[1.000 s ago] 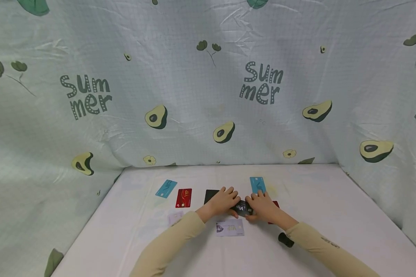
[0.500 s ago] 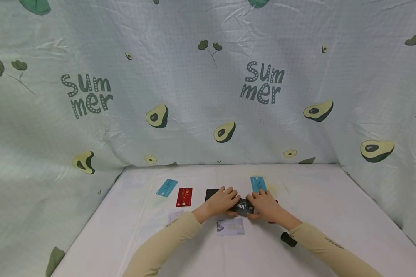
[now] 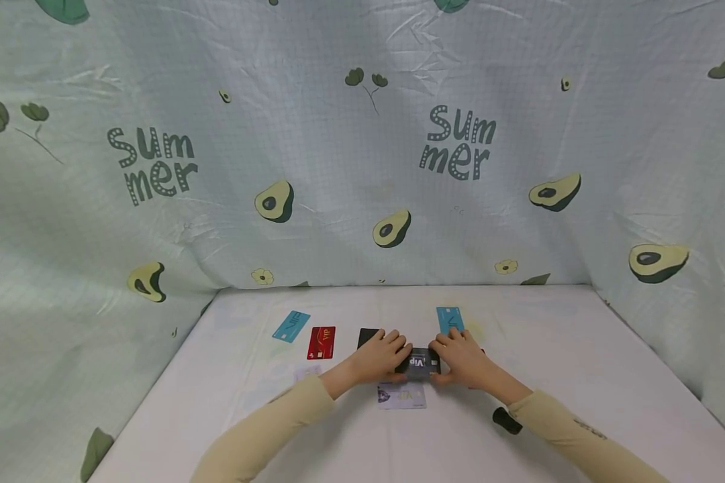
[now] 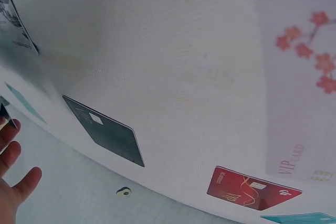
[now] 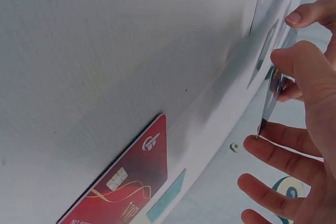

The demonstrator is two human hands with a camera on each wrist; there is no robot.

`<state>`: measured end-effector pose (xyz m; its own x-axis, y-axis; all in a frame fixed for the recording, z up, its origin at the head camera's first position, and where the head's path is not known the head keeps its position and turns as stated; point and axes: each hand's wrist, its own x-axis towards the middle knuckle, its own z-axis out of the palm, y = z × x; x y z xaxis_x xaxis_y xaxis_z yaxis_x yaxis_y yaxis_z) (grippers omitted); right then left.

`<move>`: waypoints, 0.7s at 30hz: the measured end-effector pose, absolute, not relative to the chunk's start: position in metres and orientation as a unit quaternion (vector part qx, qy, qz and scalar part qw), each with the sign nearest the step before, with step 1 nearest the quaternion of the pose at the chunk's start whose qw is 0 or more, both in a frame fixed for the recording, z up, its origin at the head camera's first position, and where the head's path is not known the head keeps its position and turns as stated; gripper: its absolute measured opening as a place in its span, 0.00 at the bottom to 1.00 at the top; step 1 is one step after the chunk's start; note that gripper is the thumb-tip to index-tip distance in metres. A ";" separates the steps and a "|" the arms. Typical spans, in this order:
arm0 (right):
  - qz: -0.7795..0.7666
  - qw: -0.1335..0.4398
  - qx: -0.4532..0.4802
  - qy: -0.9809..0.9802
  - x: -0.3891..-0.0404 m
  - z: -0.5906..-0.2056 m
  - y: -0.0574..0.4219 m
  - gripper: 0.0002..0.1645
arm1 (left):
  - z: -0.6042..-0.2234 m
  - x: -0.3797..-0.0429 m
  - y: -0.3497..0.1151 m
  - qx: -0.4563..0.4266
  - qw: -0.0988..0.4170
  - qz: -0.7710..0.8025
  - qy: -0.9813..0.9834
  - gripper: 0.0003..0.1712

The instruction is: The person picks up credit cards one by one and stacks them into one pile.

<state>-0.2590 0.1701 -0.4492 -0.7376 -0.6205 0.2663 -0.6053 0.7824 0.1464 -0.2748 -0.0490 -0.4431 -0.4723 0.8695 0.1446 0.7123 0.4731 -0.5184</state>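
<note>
A dark grey VIP card (image 3: 419,363) is held up between my two hands in the head view, its printed face showing. My right hand (image 3: 461,359) pinches its right end; in the right wrist view the card (image 5: 270,98) appears edge-on between thumb and fingers (image 5: 278,148). At the left end, my left hand (image 3: 377,357) holds it with fingers over the top and thumb below. Just under it lies a silver-white VIP card (image 3: 401,396). Beyond the left hand is a black card (image 3: 366,335), and a blue card (image 3: 450,319) lies behind the right fingers.
Left on the white tabletop (image 3: 229,376) are a red card (image 3: 321,343), another blue card (image 3: 291,327) and a pale flowered card (image 4: 299,108). Another red card (image 5: 128,177) lies under the right arm. A small black object (image 3: 507,420) shows by the right sleeve. Printed cloth (image 3: 338,147) hangs behind.
The grey card has come level and more of its face shows, its lower edge now overlapping the silver-white card. My left hand has shifted slightly left; the right hand has barely moved.
</note>
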 end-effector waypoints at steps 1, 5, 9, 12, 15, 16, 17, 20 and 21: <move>-0.024 0.155 0.332 -0.930 -0.258 -0.449 0.170 0.30 | -0.443 -0.274 -0.050 -0.473 0.201 0.198 -0.834 0.32; -0.020 0.165 0.338 -0.927 -0.256 -0.447 0.170 0.29 | -0.443 -0.272 -0.051 -0.469 0.206 0.197 -0.836 0.32; -0.019 0.175 0.343 -0.922 -0.254 -0.445 0.170 0.29 | -0.442 -0.269 -0.053 -0.466 0.207 0.191 -0.839 0.31; -0.014 0.181 0.346 -0.920 -0.252 -0.443 0.171 0.29 | -0.440 -0.266 -0.055 -0.463 0.207 0.177 -0.844 0.32; -0.006 0.190 0.348 -0.918 -0.251 -0.443 0.172 0.30 | -0.438 -0.263 -0.056 -0.458 0.209 0.152 -0.850 0.32; -0.003 0.195 0.349 -0.917 -0.250 -0.443 0.172 0.30 | -0.437 -0.262 -0.056 -0.457 0.211 0.145 -0.852 0.32; -0.002 0.200 0.350 -0.915 -0.250 -0.443 0.172 0.30 | -0.436 -0.261 -0.057 -0.456 0.216 0.137 -0.852 0.32; 0.004 0.215 0.354 -0.910 -0.248 -0.443 0.173 0.30 | -0.435 -0.258 -0.059 -0.454 0.228 0.124 -0.852 0.33; 0.005 0.219 0.356 -0.909 -0.248 -0.444 0.174 0.31 | -0.434 -0.257 -0.059 -0.453 0.229 0.120 -0.853 0.33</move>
